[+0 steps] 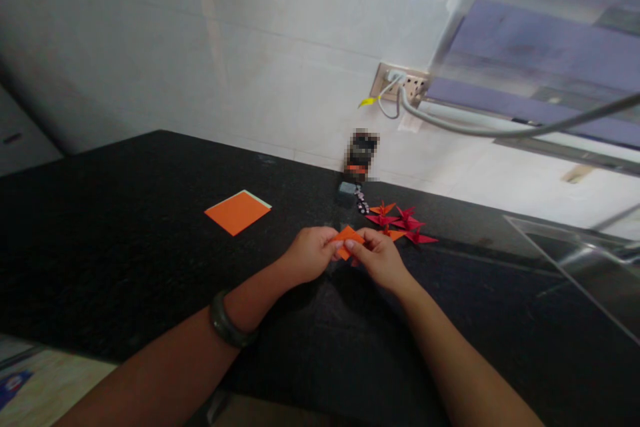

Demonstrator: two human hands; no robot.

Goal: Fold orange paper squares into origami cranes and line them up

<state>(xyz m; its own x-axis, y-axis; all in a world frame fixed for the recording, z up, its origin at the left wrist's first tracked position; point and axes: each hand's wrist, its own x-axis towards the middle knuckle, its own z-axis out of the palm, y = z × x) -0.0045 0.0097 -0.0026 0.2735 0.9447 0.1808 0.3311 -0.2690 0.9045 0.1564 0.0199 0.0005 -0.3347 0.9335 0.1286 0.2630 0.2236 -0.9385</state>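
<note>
A small folded piece of orange origami paper (349,235) is held between both hands above the black countertop (150,267). My left hand (311,252) pinches its left side with thumb and fingers. On its right side, my right hand (383,259) grips it, the thumb lying across the front. Just beyond my right hand sit several red and orange paper cranes (407,220), partly hidden by the fingers. A stack of square orange paper (237,213), with a pale green edge showing, lies to the left. My left wrist wears a dark bangle (227,323).
Behind the cranes, a blurred-out dark object (361,153) leans at the wall, with a beaded strap (362,201) by it. A metal sink (585,260) is at the right. A grey cable (475,125) runs from the wall socket (413,85).
</note>
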